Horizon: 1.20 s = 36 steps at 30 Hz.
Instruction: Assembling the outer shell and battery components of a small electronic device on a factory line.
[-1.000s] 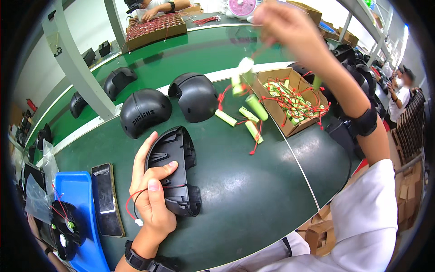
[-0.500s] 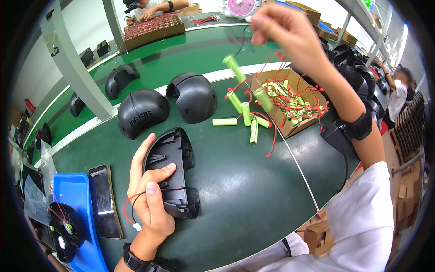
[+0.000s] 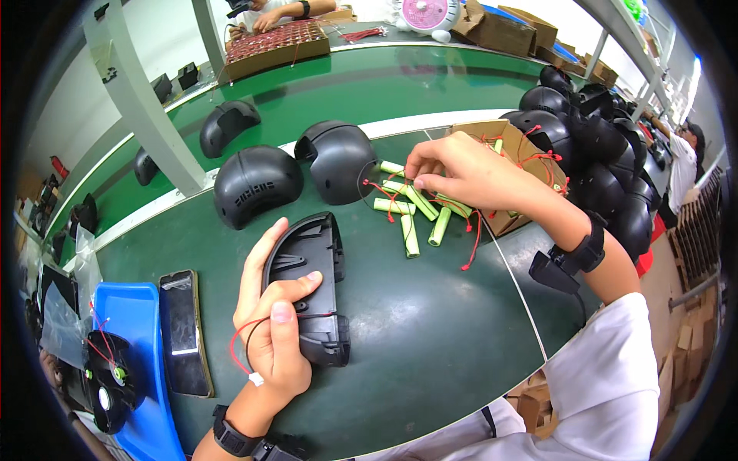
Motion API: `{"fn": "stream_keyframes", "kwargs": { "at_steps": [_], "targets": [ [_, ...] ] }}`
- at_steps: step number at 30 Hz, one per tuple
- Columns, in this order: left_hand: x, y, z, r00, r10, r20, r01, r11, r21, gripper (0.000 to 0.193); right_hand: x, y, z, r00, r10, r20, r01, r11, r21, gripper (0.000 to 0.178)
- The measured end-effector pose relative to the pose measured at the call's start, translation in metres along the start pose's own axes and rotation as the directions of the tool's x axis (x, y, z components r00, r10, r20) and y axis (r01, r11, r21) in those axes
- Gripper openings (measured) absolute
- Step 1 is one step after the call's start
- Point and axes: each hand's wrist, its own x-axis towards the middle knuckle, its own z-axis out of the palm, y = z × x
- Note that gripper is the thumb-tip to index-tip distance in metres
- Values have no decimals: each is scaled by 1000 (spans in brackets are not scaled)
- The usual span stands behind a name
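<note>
My left hand (image 3: pixel 280 338) is closed round a black curved plastic shell (image 3: pixel 311 288), its hollow, ribbed side facing up. Red and black wires (image 3: pixel 240 343) run from the shell across my fingers to a small white connector (image 3: pixel 255 379). Over a loose cluster of green cylindrical battery cells (image 3: pixel 410 235), my right hand (image 3: pixel 461 173) reaches down with thumb and fingers pinched together. What sits between those fingertips is hidden. Thin red and black leads trail from the cells. Behind my right hand, a cardboard box (image 3: pixel 503 223) holds more wired cells, partly covered by the hand.
Two domed black shells (image 3: pixel 257 187) (image 3: pixel 336 161) stand beyond my left hand. A phone (image 3: pixel 184 334) and blue tray (image 3: pixel 127 296) lie at left. Black shells (image 3: pixel 607 146) are heaped at right. Across the green belt (image 3: pixel 369 77), a person works at a box (image 3: pixel 288 54).
My right hand has come down from above the box, where a cell dangled from a wire, to the cells on the table. The cells lie differently. My left hand keeps its grip.
</note>
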Motion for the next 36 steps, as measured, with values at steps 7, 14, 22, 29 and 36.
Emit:
{"fn": "stream_keyframes", "kwargs": {
  "at_steps": [7, 14, 22, 29, 36],
  "targets": [
    [-1, -3, 0, 1000, 13, 16, -13, 999, 38, 47, 23, -21, 13, 932, -320, -170, 253, 911, -327, 16],
    [0, -2, 0, 1000, 17, 11, -17, 999, 39, 46, 32, -21, 25, 946, -230, -228, 164, 948, -272, 28],
    [-1, 1, 2, 1000, 0, -13, 0, 1000, -17, 43, 16, -27, -11, 923, -94, -374, 168, 971, 171, 26],
    [0, 1, 0, 1000, 1, -10, -1, 999, -46, 41, 9, -14, -17, 978, 81, -195, -61, 992, 107, 28],
    [-1, 0, 1, 1000, -7, -17, 6, 998, -57, 41, -7, -18, -12, 1000, 28, 1, -17, 610, 793, 30]
  ]
}}
